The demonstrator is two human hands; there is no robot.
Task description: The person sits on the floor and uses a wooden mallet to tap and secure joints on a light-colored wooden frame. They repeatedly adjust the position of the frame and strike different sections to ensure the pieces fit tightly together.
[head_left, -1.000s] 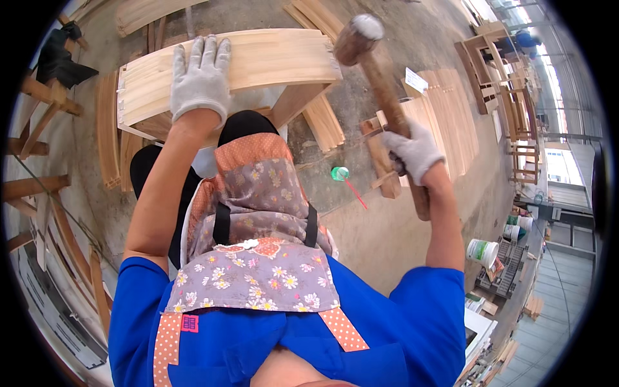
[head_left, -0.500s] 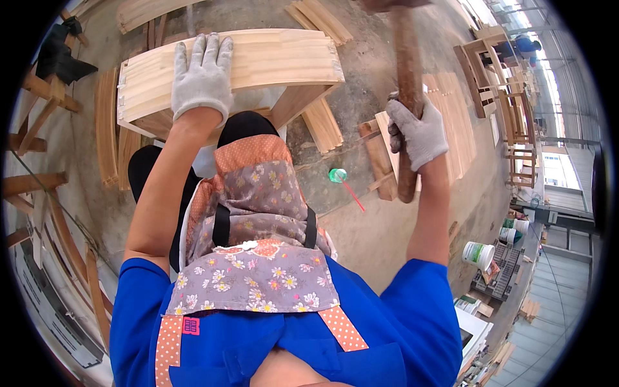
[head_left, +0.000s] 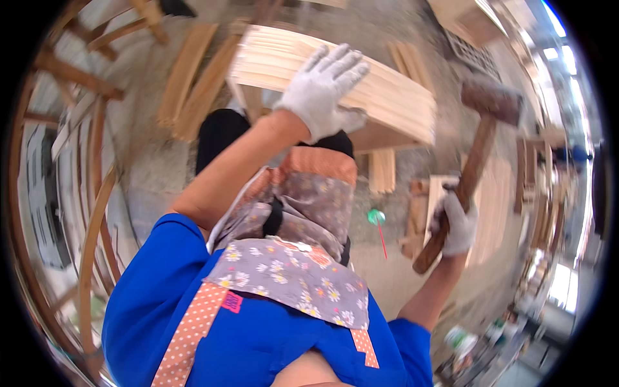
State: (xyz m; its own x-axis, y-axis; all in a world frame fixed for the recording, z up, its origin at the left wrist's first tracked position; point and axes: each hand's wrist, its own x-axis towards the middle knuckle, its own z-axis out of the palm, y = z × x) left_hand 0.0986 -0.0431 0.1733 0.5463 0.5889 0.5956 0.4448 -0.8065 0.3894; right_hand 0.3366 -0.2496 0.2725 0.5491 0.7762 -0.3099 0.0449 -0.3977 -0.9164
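Note:
My left hand (head_left: 322, 90), in a pale work glove, lies with fingers spread on the top board of a light wooden box frame (head_left: 393, 97). The frame stands in front of my knees, its near side partly hidden by my arm. Gloved too, my right hand (head_left: 456, 222) is wrapped round the wooden handle of a mallet (head_left: 491, 102). The mallet's dark, blocky head is raised to the right of the frame, apart from it. Its handle slants down toward me, and the butt sticks out below my fist.
On the floor a small green container (head_left: 376, 217) with a red tube stands right of my knees. Wooden boards (head_left: 187, 74) lie left of the frame, and more boards (head_left: 493, 200) lie beyond my right hand. Wooden trestles (head_left: 84, 77) line the left. A white bucket (head_left: 460, 340) stands lower right.
My left hand has slid along the top board toward its middle. The mallet has come down and tilted to the right, still in my right hand. The whole view has turned.

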